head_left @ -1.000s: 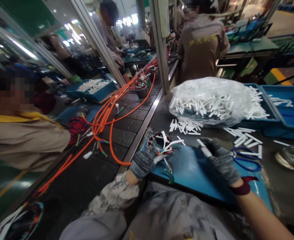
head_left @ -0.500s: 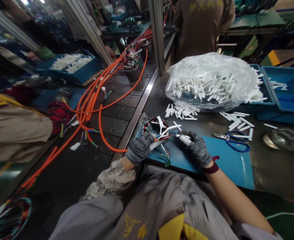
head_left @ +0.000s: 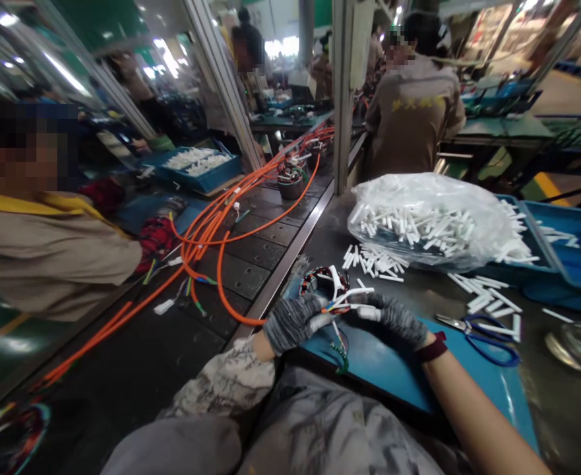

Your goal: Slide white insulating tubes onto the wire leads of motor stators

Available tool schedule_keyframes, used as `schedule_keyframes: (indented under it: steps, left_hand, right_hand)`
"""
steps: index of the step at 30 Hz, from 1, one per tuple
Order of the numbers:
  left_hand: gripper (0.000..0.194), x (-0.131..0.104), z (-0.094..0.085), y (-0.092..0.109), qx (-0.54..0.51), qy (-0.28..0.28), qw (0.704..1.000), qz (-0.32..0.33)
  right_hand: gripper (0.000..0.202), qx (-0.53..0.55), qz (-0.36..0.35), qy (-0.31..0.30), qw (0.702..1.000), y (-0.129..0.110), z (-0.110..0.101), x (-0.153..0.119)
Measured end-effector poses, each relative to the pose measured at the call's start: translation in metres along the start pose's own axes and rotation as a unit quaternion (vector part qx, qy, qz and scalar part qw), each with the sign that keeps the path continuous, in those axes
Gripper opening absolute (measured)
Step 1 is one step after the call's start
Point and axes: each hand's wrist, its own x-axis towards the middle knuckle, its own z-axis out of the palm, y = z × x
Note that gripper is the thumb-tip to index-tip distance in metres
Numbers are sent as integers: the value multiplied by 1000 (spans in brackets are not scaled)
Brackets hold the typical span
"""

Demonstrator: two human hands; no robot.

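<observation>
A ring-shaped wound coil (head_left: 324, 280) with white sleeves and coloured wires lies at the near edge of the blue mat (head_left: 394, 361). My left hand (head_left: 293, 323), in a grey glove, grips the wires at the coil's near side. My right hand (head_left: 399, 318), also gloved, pinches a short white tube (head_left: 362, 306) at the wires, right of the left fingers. Green-tipped leads (head_left: 340, 356) hang below the coil. Blue-handled scissors (head_left: 485, 336) lie to the right of my right hand.
A clear plastic bag (head_left: 419, 218) of white tubes rests partly on a blue bin (head_left: 557, 264); loose tubes (head_left: 376, 262) lie before it. Orange cables (head_left: 206, 244) run along the line at left. A co-worker (head_left: 47, 244) sits across it. A glass dish (head_left: 577, 346) stands far right.
The view has tilted up, so everything sits lower and further right. My right hand has come closer to my left hand, bringing the white tube up to the wires.
</observation>
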Motion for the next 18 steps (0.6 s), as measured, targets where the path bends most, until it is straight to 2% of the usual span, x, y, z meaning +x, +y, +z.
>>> schedule_keyframes:
  steps: [2, 4, 7, 11, 14, 16, 18]
  left_hand:
    - [23, 1, -2, 3, -6, 24, 1000, 0]
    - [27, 1, -3, 6, -5, 39, 999, 2]
    - [26, 1, -4, 7, 17, 38, 999, 17]
    - [25, 0, -3, 6, 46, 19, 998, 26]
    - [27, -4, -1, 3, 47, 1, 998, 31]
    - [28, -7, 1, 1, 49, 6, 998, 38]
    - [28, -10, 3, -1, 56, 21, 997, 44]
  right_hand:
    - [42, -56, -15, -4, 998, -2, 4, 2]
    - [43, -143, -34, 18, 989, -5, 12, 1]
    - [42, -229, -55, 40, 971, -12, 27, -3]
    - [39, -158, -48, 45, 985, -13, 48, -8]
    - [59, -70, 13, 67, 995, -4, 60, -7]
    - [68, -41, 48, 60, 996, 2, 65, -6]
    - [61, -52, 28, 74, 996, 5, 65, -8]
